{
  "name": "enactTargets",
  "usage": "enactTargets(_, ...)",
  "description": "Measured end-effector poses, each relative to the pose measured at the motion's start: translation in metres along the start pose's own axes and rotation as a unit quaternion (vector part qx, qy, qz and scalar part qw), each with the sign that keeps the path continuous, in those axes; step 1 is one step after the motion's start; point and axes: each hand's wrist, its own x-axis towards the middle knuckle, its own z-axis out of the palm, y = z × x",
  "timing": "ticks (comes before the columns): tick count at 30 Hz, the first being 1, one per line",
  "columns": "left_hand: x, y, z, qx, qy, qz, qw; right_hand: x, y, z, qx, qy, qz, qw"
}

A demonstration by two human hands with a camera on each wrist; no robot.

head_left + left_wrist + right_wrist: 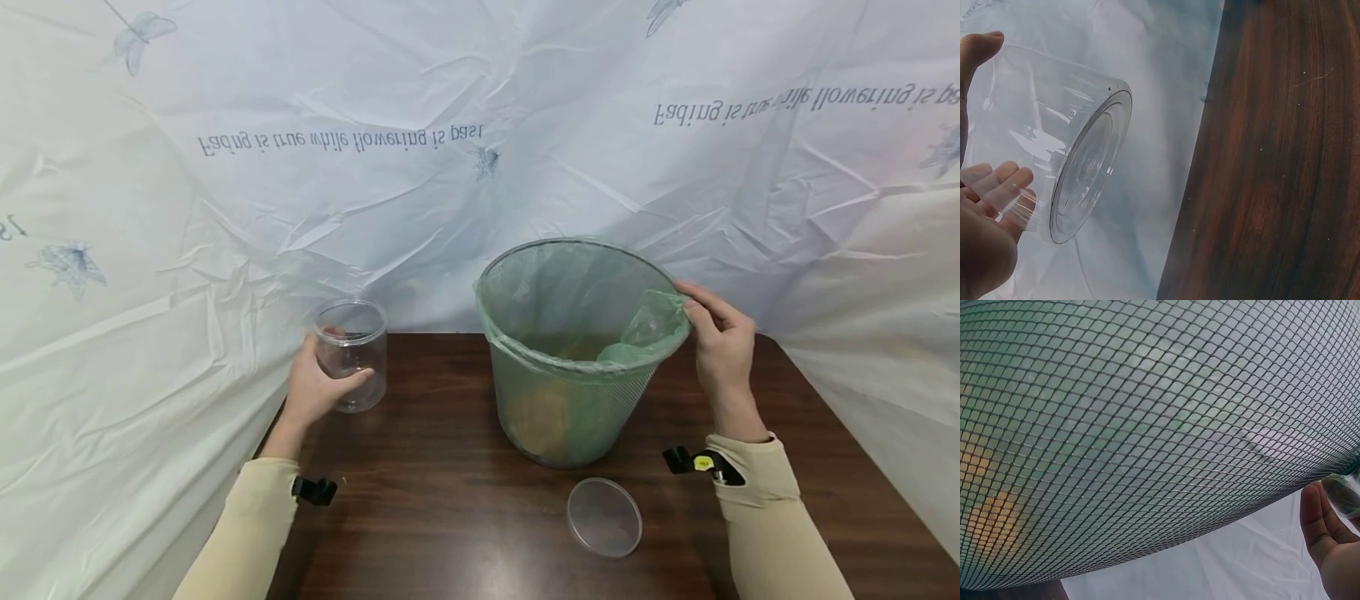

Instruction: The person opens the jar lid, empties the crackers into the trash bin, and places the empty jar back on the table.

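My left hand [318, 383] grips a clear plastic jar [360, 367] round its side. The jar has no lid on its mouth, and in the left wrist view its round base [1091, 169] faces the table side. On the right, my right hand [723, 342] pinches the green plastic bag [652, 329] at the rim of a wire mesh wastebasket [570, 417]. The bag lines the basket and folds over much of its rim. Through the mesh something orange-yellow [994, 519] shows, its kind unclear. A clear round lid [604, 517] lies on the table in front of the basket.
The dark wooden table [435, 500] ends at a back edge against a white printed curtain [337, 208], which also hangs along both sides. Each wrist wears a small black camera, the left one [313, 491] near the sleeve cuff.
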Motion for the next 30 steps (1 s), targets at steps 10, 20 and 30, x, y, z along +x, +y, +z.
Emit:
enactTargets(10,0.003,-0.021,0.005,0.002,0.002,-0.007,1.0,-0.001,0.0,-0.001,-0.021,0.003,0.001,0.9998)
enactTargets(20,-0.001,-0.027,0.004,0.005,0.011,-0.028,0.9995,-0.001,0.002,-0.001,-0.007,0.001,0.004,1.0)
enactTargets(30,-0.004,-0.028,0.004,0.005,0.01,-0.024,0.9996,-0.001,0.001,0.0,0.005,0.0,-0.003,1.0)
